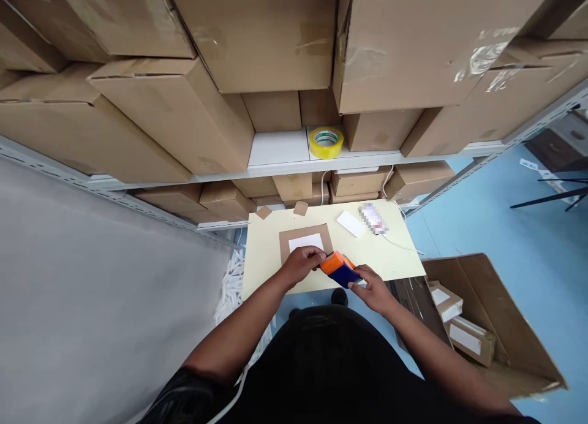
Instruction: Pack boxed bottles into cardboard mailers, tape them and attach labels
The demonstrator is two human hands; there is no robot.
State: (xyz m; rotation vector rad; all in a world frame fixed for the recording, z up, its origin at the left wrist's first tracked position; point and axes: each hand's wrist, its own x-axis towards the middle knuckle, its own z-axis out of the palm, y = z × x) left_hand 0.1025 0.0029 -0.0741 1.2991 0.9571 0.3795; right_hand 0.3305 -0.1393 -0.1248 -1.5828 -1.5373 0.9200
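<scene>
Just above the near edge of the cream table (399, 261), my two hands have an orange and dark blue block-shaped object (337, 268) between them, its exact kind unclear. My left hand (301, 266) pinches at its orange left end, fingers closed. Around the blue right end wrap the thumb and fingers of my right hand (373, 289). Beneath and beyond my left hand lies a flat brown cardboard piece (285, 243) with a white sheet (307, 241) on top, partly covered by the hand.
Further back on the table are a white card (350, 223), a blurred-out phone-like item (373, 219) with a cable, and small cardboard scraps (301, 208). Yellow tape (326, 142) sits on the shelf among cartons (275, 32). An open carton (505, 314) holding small boxes stands right.
</scene>
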